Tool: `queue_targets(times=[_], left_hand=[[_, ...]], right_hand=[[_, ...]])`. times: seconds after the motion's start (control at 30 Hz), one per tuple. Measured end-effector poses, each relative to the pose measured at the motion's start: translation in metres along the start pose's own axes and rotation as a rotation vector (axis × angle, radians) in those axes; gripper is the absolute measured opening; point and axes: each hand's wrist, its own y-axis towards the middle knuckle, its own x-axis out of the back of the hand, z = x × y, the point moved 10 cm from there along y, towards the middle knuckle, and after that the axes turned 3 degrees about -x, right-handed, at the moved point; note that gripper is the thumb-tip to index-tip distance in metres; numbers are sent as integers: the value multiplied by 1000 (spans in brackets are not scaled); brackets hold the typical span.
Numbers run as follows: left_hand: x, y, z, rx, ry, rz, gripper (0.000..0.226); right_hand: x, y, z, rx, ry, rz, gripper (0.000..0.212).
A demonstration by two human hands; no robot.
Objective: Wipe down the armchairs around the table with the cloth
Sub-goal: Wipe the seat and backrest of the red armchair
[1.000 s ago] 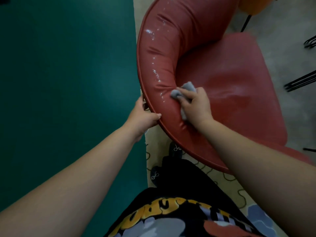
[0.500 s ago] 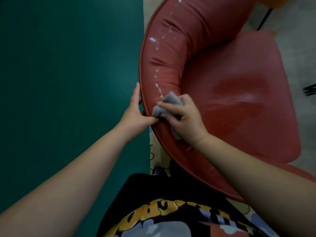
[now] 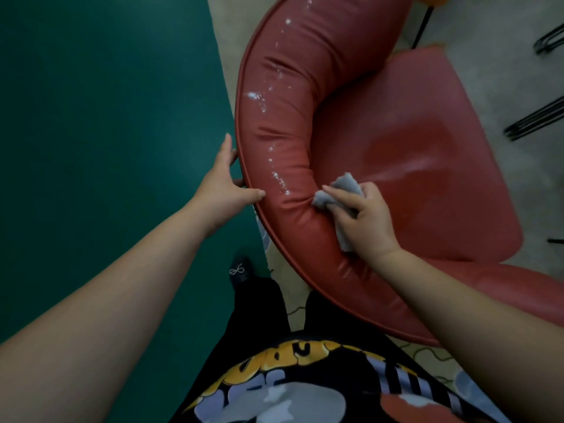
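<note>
green floor (image 3: 100, 117), black shoe (image 3: 241, 271)

Head-worn camera looks steeply down, close over the armchair (image 3: 305, 148).

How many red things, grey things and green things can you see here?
Red: 1, the armchair
Grey: 1, the cloth held in the right hand
Green: 1, the tabletop
Total: 3
</note>
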Motion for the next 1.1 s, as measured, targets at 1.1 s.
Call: queue_targets(times=[1.1], left_hand=[[19, 67, -22, -70, 78, 300, 126]], right_hand=[[-36, 67, 29, -440, 36, -286, 34]])
